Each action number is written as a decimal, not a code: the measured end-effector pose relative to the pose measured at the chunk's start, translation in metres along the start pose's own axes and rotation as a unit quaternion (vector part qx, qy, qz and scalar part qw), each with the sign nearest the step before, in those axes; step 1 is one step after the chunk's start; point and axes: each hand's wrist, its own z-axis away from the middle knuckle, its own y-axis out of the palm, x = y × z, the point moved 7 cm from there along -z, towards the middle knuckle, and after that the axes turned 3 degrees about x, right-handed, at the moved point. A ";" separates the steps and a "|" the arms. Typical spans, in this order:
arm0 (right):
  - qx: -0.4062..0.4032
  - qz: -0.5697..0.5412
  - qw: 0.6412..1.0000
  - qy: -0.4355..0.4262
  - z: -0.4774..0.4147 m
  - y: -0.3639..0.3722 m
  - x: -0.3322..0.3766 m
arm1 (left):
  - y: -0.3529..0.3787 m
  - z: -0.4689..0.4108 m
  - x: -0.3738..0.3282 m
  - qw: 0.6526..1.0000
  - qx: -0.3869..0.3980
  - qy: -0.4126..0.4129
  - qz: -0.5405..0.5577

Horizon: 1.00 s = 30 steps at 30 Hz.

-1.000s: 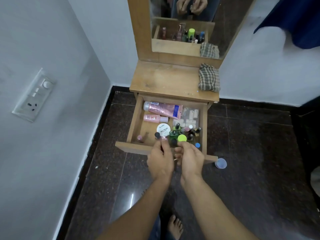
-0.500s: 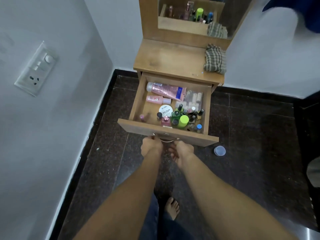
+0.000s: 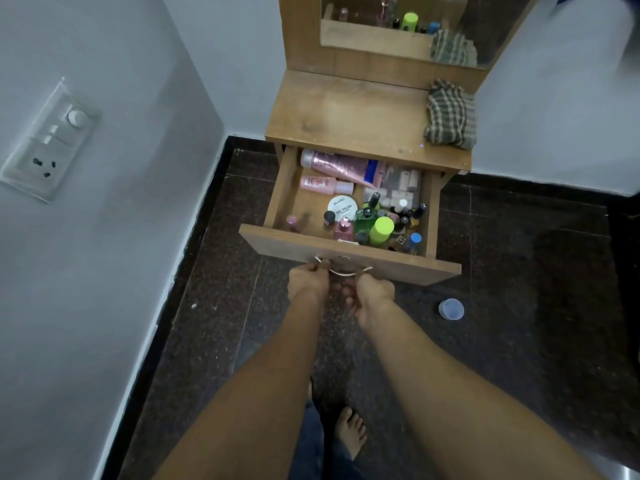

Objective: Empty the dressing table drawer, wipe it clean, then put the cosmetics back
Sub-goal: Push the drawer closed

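Head view: drawer (image 3: 388, 263) of the dressing table (image 3: 346, 123) stands pulled out, cosmetics (image 3: 346, 168) inside. Left hand (image 3: 308, 282) grips the left end of the metal handle (image 3: 341, 273), fingers curled round it. Right hand (image 3: 375, 292) is curled at the handle's right end; whether it grips cannot be told. Checked cloth (image 3: 448, 114) lies on the tabletop.

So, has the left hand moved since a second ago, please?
Yes. The left hand drew back from over the drawer front, down onto its handle.
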 end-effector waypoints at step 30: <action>-0.040 -0.028 0.997 -0.065 -0.077 0.056 0.131 | 0.045 -0.030 -0.169 0.996 0.059 0.048 0.045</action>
